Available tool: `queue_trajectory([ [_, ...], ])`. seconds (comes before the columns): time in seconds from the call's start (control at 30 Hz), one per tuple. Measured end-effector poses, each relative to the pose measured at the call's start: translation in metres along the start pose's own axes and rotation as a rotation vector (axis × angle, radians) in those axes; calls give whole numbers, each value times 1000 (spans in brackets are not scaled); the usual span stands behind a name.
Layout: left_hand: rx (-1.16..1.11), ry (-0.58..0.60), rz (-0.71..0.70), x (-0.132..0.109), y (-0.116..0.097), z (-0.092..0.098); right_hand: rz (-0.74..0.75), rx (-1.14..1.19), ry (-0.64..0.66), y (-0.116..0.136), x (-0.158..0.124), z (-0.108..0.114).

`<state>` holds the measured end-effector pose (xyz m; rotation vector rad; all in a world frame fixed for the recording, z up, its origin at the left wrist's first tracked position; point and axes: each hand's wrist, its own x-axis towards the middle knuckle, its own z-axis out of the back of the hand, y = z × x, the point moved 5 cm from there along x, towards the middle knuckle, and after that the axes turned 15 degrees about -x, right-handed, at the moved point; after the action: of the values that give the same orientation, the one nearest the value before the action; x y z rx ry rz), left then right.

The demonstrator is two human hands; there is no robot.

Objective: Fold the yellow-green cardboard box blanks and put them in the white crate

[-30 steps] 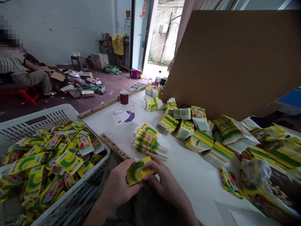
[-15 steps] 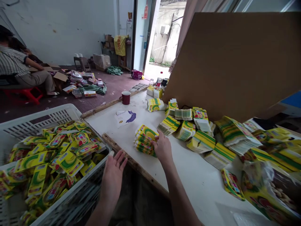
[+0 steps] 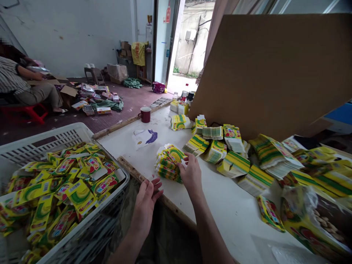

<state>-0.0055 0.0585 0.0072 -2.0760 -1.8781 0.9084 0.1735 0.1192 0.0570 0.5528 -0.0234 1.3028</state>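
over at the near edge of the white table, the right hand is on the stack of flat yellow-and-green cartons. its fingers and thumb are pinched together on the top carton, which sits tilted up off the rest. the stack lies on the table just past the wooden strip that runs along the edge.

left hand, at seven o'clock from the stack, hangs over that strip, fingers spread apart, palm down, holding nothing. whether the fingertips touch the wood, i can't tell.

at nine o'clock from the stack, a white plastic crate is heaped with loose folded cartons in the same print. at eleven o'clock a sheet of paper with a purple mark lies flat, and farther out the same way a dark red mug stands upright. from one round to three o'clock, more bundles of cartons sit packed side by side along the foot of a big brown cardboard sheet leaning up behind them.

way off at ten o'clock, across the floor, another person sits on a red stool, hands on something i can't make out.
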Motion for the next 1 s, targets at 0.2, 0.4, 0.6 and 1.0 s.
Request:
queue_trajectory([
  [0.2,49,1,30,5,4,-2,-5,-65,100,6,4,-5],
  [0.4,64,33,74,6,11,-1,5,7,124,6,5,-8],
  [0.6,12,66,40,14,9,-2,75,176,131,9,-6,-3],
  [1.0,-319,99,-128,-1,-22,-36,121,951,404,61,-96,7],
])
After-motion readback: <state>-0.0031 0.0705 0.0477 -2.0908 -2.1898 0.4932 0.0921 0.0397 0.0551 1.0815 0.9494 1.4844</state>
